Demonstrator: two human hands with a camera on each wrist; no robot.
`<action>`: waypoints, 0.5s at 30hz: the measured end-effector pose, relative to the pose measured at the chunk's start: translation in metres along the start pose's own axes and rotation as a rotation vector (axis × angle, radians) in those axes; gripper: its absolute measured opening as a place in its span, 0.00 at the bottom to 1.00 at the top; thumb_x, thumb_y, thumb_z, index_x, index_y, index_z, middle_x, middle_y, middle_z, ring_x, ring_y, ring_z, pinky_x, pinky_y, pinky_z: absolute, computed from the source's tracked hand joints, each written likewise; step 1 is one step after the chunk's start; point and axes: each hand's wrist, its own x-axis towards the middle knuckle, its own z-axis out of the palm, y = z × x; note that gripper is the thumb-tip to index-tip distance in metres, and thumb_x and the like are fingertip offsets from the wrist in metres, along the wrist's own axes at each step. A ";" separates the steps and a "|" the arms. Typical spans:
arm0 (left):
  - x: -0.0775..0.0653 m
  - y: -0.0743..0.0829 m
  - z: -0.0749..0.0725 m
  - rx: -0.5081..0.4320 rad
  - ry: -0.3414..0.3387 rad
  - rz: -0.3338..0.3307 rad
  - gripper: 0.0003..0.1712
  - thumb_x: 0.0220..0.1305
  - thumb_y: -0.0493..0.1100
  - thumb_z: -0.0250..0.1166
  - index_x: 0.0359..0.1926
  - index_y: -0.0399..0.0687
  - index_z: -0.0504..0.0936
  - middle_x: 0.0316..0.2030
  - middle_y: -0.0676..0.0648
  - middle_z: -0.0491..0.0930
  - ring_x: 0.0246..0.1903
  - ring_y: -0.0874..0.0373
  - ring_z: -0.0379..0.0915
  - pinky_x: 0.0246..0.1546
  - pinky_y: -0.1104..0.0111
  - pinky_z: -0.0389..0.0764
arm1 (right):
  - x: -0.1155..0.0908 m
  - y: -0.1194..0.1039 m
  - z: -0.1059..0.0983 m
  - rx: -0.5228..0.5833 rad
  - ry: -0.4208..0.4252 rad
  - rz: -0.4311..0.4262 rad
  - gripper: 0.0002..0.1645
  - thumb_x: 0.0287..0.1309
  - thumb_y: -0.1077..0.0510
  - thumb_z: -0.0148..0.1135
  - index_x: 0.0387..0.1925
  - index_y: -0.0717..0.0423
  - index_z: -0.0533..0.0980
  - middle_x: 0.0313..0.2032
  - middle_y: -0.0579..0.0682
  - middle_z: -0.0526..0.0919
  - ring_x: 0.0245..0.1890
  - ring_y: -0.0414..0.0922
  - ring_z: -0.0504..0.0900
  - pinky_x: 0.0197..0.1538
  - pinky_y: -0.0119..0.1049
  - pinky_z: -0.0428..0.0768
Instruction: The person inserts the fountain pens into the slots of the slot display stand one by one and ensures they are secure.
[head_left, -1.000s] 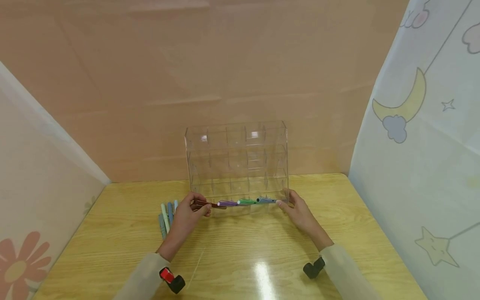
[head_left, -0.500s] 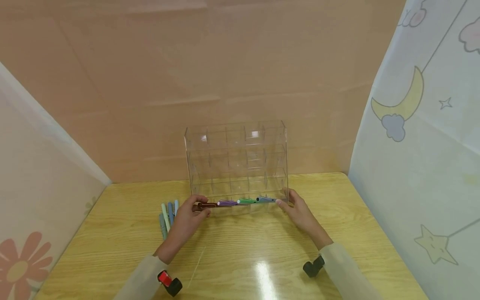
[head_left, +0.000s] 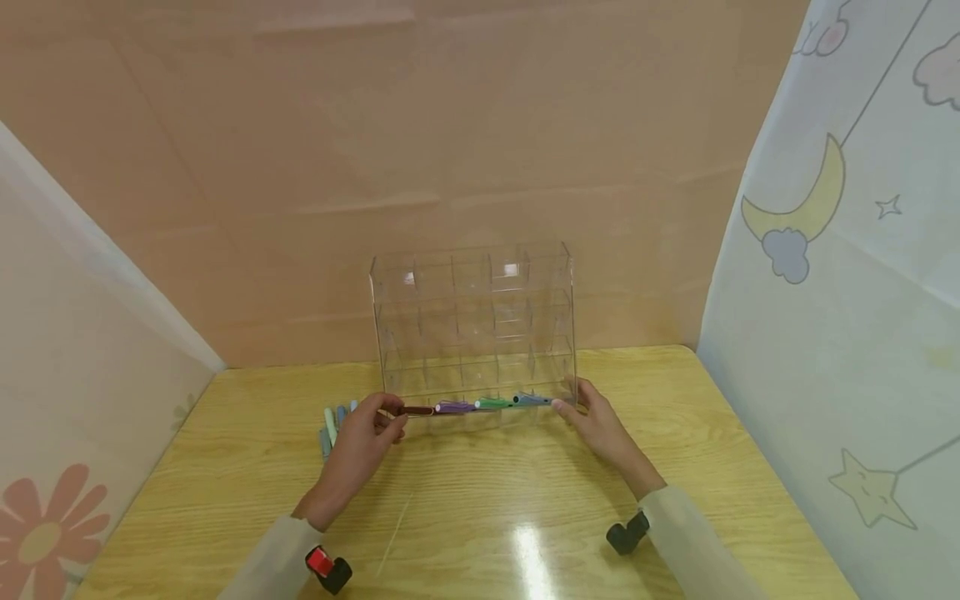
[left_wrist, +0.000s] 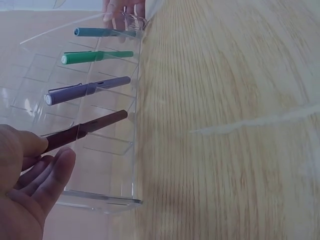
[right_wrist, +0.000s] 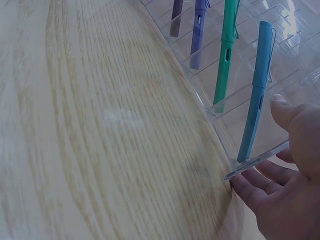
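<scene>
Brown pen (left_wrist: 95, 125) | cap end at left grip (head_left: 360, 439), cannot tell if clamped | right grip (head_left: 602, 431) holding rack (head_left: 476, 325)

- Free over the desk (head_left: 465, 500) between left hand (head_left: 362, 442) and right hand (head_left: 602, 425), up to the rack (head_left: 474, 342).
- Blocked past the rack by the wall (head_left: 480, 125).
- Crowded beside the left hand by loose pens (head_left: 331, 425).
- Free right of the right hand, to the side wall (head_left: 817, 367).
- Taken in the rack's lowest row by brown pen (left_wrist: 97, 125), purple pen (left_wrist: 75, 93), green pen (left_wrist: 82, 57) and blue pen (left_wrist: 92, 32), slim gaps between.
</scene>
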 end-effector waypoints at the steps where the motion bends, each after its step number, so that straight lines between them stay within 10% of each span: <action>1: 0.000 0.000 0.000 -0.003 -0.003 -0.006 0.13 0.77 0.40 0.66 0.57 0.43 0.81 0.45 0.42 0.86 0.35 0.58 0.86 0.35 0.70 0.86 | 0.000 0.000 0.000 0.001 -0.001 0.001 0.45 0.80 0.41 0.56 0.81 0.66 0.54 0.81 0.68 0.60 0.81 0.69 0.61 0.77 0.66 0.67; 15: 0.001 0.000 0.000 -0.055 -0.016 -0.055 0.13 0.78 0.46 0.66 0.54 0.43 0.81 0.44 0.40 0.85 0.35 0.47 0.87 0.38 0.57 0.90 | -0.001 -0.002 0.001 0.010 -0.003 0.010 0.46 0.80 0.41 0.56 0.81 0.65 0.54 0.80 0.67 0.61 0.80 0.69 0.61 0.78 0.66 0.66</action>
